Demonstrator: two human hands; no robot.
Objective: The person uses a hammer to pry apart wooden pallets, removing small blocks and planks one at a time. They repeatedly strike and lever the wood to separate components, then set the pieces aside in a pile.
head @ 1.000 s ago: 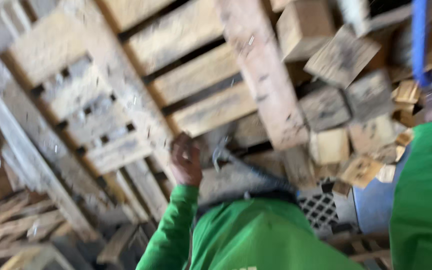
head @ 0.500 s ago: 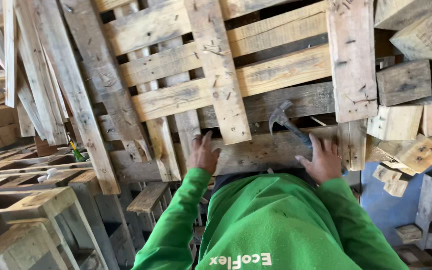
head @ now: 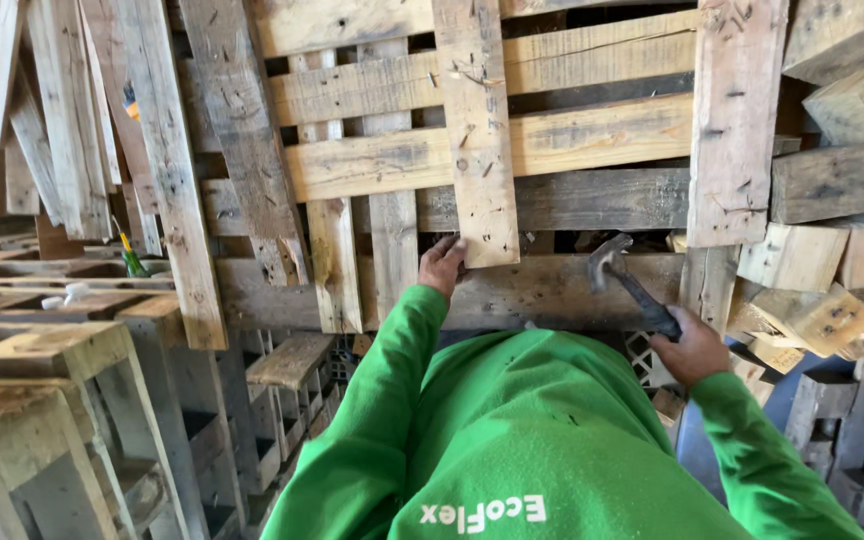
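Steadying the pallet [head: 592, 140] comes first: my left hand [head: 442, 265] is up at the centre of the frame, fingers curled against the lower end of the upright board [head: 477, 130] that runs down the middle, thumb side tucked under its bottom edge. Whether I am truly clamping that board or only pressing on it, I cannot tell from here. My right hand [head: 690, 345], lower right of centre, is closed tight round the dark handle of a claw hammer [head: 624, 278]; its head sits just above the grey cross plank [head: 552, 290], slightly right of the board's end, not touching any wood that I can see.

I judge this to be the work on that nailed board, with the hammer poised near its foot. The next move would call for bringing the head squarely to the joint while my left fingers stay out of its path. Loose wooden blocks [head: 812, 260] crowd the right edge, so swing room there looks tight.
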